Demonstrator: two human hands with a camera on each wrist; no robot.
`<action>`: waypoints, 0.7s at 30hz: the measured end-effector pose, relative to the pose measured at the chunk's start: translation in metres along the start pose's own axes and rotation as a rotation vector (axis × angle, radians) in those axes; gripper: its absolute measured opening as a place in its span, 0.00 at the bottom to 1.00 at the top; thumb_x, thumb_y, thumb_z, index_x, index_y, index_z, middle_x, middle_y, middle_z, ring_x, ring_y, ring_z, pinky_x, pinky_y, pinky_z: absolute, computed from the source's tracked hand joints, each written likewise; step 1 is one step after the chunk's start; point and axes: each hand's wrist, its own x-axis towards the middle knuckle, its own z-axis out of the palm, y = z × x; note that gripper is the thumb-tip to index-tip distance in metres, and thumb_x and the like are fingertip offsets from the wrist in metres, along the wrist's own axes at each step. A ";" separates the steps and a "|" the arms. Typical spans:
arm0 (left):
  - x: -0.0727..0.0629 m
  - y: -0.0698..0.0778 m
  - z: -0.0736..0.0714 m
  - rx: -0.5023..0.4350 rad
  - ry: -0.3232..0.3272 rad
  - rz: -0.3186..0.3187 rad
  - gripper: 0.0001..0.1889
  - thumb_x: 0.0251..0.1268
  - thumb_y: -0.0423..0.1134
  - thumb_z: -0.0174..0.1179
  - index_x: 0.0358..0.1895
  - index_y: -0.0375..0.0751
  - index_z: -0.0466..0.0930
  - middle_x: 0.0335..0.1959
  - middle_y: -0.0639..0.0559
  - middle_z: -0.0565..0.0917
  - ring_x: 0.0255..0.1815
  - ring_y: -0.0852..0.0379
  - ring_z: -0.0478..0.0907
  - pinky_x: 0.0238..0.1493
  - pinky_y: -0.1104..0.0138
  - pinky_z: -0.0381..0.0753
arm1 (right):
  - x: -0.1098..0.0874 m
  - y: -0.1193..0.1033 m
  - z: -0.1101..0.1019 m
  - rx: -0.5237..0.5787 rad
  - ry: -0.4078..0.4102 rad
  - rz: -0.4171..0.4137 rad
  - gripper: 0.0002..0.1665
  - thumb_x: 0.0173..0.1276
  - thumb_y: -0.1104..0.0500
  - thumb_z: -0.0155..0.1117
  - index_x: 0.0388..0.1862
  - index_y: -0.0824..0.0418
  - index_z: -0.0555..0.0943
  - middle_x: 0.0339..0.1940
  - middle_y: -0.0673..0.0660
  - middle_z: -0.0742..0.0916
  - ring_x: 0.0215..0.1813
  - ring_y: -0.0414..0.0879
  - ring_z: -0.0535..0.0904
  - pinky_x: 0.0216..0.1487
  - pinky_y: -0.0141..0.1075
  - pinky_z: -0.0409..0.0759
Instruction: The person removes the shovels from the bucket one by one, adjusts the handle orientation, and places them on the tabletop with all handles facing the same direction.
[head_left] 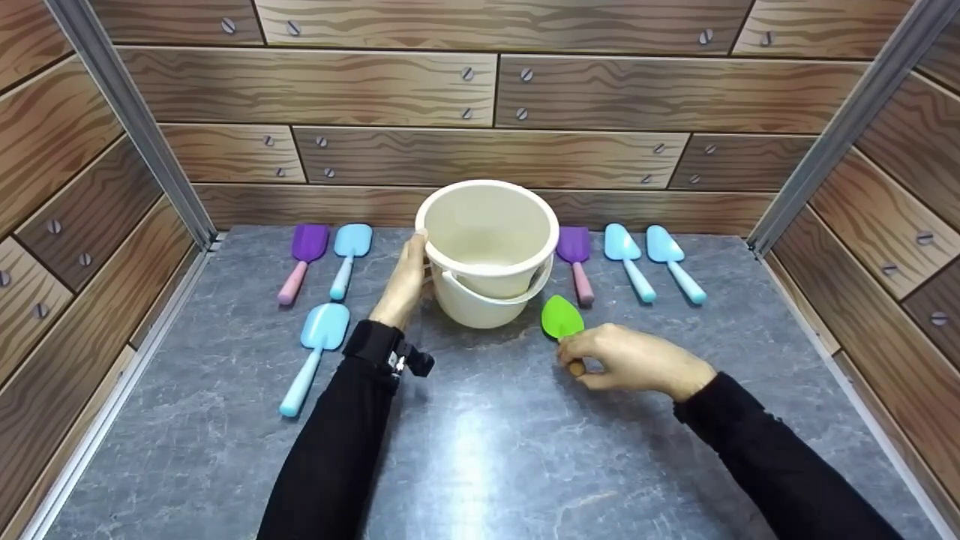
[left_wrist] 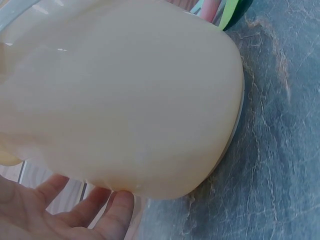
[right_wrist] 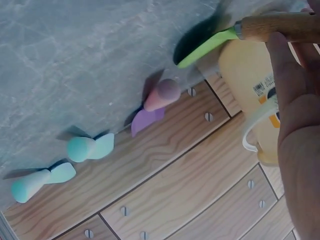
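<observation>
A cream bucket (head_left: pixel 487 300) stands upright near the back wall, its handle hanging down in front. My left hand (head_left: pixel 405 281) rests against the bucket's left side close to the rim. In the left wrist view, several fingers (left_wrist: pixel 117 212) touch its outer wall. My right hand (head_left: pixel 630 360) grips the wooden handle (right_wrist: pixel 280 26) of a small green hand trowel (head_left: pixel 561 318). The trowel's blade points away from me, just right of the bucket's base. Part of its handle is hidden behind my fingers in the head view.
Left of the bucket lie a purple shovel (head_left: pixel 310 242) with a pink handle and two light-blue shovels (head_left: pixel 353 240). To its right are another purple shovel (head_left: pixel 574 244) and two light-blue trowels (head_left: pixel 621 242). Wood-patterned walls (head_left: pixel 480 157) enclose the grey marbled table (head_left: pixel 225 465).
</observation>
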 end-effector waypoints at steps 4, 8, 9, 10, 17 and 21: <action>0.000 0.000 0.000 -0.004 0.000 -0.001 0.41 0.98 0.62 0.33 0.93 0.34 0.54 0.86 0.28 0.67 0.87 0.31 0.71 0.91 0.40 0.73 | -0.003 0.003 0.005 0.011 -0.003 -0.014 0.14 0.71 0.72 0.79 0.53 0.62 0.93 0.47 0.51 0.94 0.55 0.44 0.92 0.62 0.48 0.96; 0.001 0.000 -0.001 -0.014 -0.002 -0.015 0.40 0.98 0.62 0.33 0.94 0.36 0.53 0.87 0.29 0.67 0.89 0.31 0.70 0.92 0.40 0.72 | -0.005 0.005 0.009 -0.014 -0.017 -0.022 0.15 0.71 0.69 0.82 0.55 0.62 0.94 0.56 0.55 0.98 0.68 0.54 0.95 0.73 0.52 0.94; 0.002 -0.001 -0.001 -0.016 -0.002 -0.017 0.40 0.98 0.62 0.33 0.95 0.36 0.53 0.88 0.29 0.67 0.90 0.31 0.70 0.93 0.40 0.71 | -0.005 0.006 0.010 -0.020 -0.023 -0.026 0.15 0.71 0.68 0.83 0.55 0.62 0.95 0.58 0.57 0.98 0.70 0.56 0.94 0.74 0.53 0.93; 0.002 -0.001 -0.002 -0.014 -0.002 -0.017 0.40 0.98 0.62 0.33 0.95 0.36 0.52 0.88 0.29 0.67 0.90 0.31 0.69 0.93 0.40 0.71 | -0.006 0.006 0.011 -0.022 -0.031 -0.026 0.15 0.72 0.68 0.83 0.56 0.62 0.95 0.60 0.58 0.98 0.71 0.57 0.94 0.75 0.53 0.92; 0.003 0.000 -0.003 0.035 0.019 -0.001 0.41 0.97 0.62 0.33 0.95 0.35 0.53 0.88 0.29 0.67 0.89 0.32 0.70 0.94 0.42 0.70 | -0.005 0.008 0.018 -0.034 -0.057 -0.035 0.15 0.74 0.64 0.84 0.57 0.60 0.95 0.64 0.58 0.97 0.74 0.59 0.92 0.78 0.56 0.90; 0.001 0.002 -0.003 0.002 0.020 -0.022 0.42 0.96 0.63 0.34 0.96 0.38 0.53 0.86 0.29 0.68 0.88 0.31 0.72 0.92 0.41 0.73 | -0.005 0.007 0.017 -0.027 -0.057 -0.036 0.16 0.74 0.63 0.84 0.59 0.60 0.96 0.64 0.58 0.97 0.74 0.59 0.92 0.78 0.56 0.90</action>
